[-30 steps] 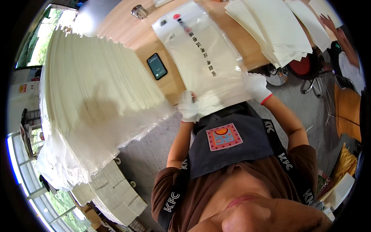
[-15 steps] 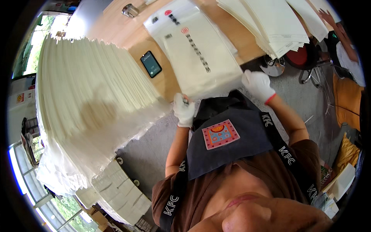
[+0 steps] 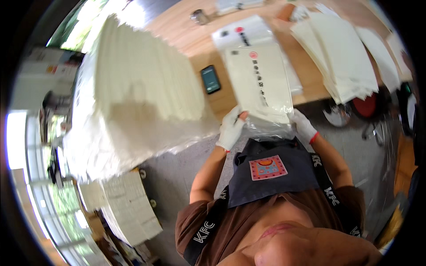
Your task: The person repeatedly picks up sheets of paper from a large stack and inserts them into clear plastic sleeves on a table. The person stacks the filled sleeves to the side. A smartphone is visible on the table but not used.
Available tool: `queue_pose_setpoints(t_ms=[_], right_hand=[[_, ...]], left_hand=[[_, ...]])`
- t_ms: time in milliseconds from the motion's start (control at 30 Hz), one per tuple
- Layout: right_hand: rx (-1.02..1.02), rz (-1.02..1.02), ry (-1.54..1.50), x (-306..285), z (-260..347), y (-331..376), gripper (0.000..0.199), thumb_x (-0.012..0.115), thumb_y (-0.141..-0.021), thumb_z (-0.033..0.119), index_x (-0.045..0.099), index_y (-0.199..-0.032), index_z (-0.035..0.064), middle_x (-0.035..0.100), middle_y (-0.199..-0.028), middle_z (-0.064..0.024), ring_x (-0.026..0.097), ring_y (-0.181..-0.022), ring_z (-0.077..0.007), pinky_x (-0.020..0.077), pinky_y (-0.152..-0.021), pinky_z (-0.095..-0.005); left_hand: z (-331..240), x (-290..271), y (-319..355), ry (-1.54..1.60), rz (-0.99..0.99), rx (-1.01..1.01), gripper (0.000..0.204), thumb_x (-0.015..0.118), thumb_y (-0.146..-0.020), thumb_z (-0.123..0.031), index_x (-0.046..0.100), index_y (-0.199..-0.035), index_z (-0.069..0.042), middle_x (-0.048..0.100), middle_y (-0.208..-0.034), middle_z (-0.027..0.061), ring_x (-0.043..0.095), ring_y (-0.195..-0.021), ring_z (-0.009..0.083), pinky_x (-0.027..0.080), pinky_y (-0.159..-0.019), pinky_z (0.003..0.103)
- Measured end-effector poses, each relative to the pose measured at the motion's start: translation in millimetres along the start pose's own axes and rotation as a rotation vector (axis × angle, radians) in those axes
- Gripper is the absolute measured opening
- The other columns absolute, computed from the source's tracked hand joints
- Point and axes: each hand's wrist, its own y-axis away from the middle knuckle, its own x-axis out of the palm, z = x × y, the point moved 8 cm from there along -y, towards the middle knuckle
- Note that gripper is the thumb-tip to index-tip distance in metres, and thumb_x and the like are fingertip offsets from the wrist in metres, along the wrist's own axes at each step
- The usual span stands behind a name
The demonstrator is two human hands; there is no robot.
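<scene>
A clear plastic bag [image 3: 273,128] with cream paper sheets [image 3: 262,84] inside or beneath it lies at the table's near edge, red and black print showing. At its near left corner my left hand [image 3: 230,129], in a white glove with a bare thumb tip, is closed on the film. My right hand [image 3: 304,126], gloved in white with a red cuff, grips the near right corner. Its fingertips are partly hidden. Under the sheets a further printed clear bag [image 3: 244,29] sticks out at the far side.
Left stands a tall stack of cream paper [image 3: 146,75] wrapped in plastic. A phone [image 3: 210,80] lies beside the bag. Fanned paper sheets [image 3: 339,55] hang over the table edge at right; past them shows another person's gloved hand [image 3: 301,13]. A metal cup [image 3: 199,17] stands at the back.
The whole view has shifted, so the table things sit farther right and lower. My left hand has come up to the bag's left corner; the film between my hands now shows more.
</scene>
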Motion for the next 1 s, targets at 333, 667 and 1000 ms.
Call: queue_pose_setpoints(t_ms=[333, 667, 1000], right_hand=[[-0.392, 0.506, 0.194, 249.6, 214.6, -9.6, 0.046, 0.055, -0.092, 0.037, 0.049, -0.118, 0.0003, 0.058, -0.100, -0.0055, 0.054, -0.089, -0.0128, 0.0445, -0.078, -0.0285], [-0.394, 1.050, 0.536, 505.5, 306.8, -26.6, 0.034, 0.058, -0.089, 0.038, 0.063, -0.077, 0.0066, 0.053, -0.060, 0.0008, 0.043, -0.049, -0.0059, 0.0355, -0.044, -0.0219], [-0.356, 0.416, 0.547, 265.7, 270.1, -15.8, 0.037, 0.055, -0.091, 0.040, 0.064, -0.093, 0.0045, 0.064, -0.078, -0.0051, 0.057, -0.060, -0.0092, 0.0433, -0.051, -0.0212]], left_hand=[[-199.5, -255.2, 176.0, -0.145, -0.943, 0.615, 0.035, 0.050, -0.093, -0.030, 0.056, -0.111, 0.000, 0.061, -0.099, 0.0108, 0.061, -0.081, 0.0199, 0.053, -0.070, 0.031], [-125.4, -501.3, 213.0, -1.031, -1.124, -0.151, 0.045, 0.041, -0.096, -0.030, 0.049, -0.128, 0.000, 0.053, -0.127, 0.0199, 0.054, -0.109, 0.0305, 0.042, -0.095, 0.037], [-50.5, -132.5, 140.9, -0.300, -0.899, 0.679, 0.042, 0.056, -0.084, -0.031, 0.051, -0.115, -0.004, 0.054, -0.116, 0.0143, 0.051, -0.111, 0.0322, 0.041, -0.094, 0.044]])
